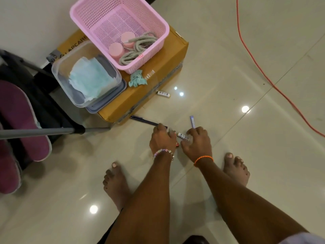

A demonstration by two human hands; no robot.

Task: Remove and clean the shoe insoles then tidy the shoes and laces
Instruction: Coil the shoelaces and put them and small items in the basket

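**Two hands reach down to small items on a tiled floor beside a box of cleaning supplies**

At the far left edge, two maroon shoes [26, 120] lie soles up on a dark stand, crossed by a grey metal bar [40, 132]. Whether their insoles are in or out cannot be told.

To the right sits a brown cardboard box [154, 74] on the glossy cream floor [228, 67]. On its left part rests a clear plastic container [59, 73] holding folded pale blue wipes [91, 80]. Behind it, a pink mesh basket [158, 23] holds two pink round tubs [117, 49] and coiled grey laces [139, 46]. A crumpled blue-green wipe [137, 79] lies on the box just in front of the basket.

On the floor beside the box lies a small white tube [163, 94]. Nearer the viewer, a dark pen [144, 120] lies at the box's corner.

The left hand [162, 140], with a beaded bracelet, is curled with its fingertips touching the pen's end; what else it grips cannot be told. Between the two hands lies a second small white tube [182, 136]. The right hand [197, 143], wearing an orange thread band, has its fingers bent around that tube's end, and a thin purple stick [192, 121] rises from beyond its fingers.

Two bare feet [116, 184] stand on the tiles on either side of the forearms. An orange cable [263, 73] runs across the floor at the far right.
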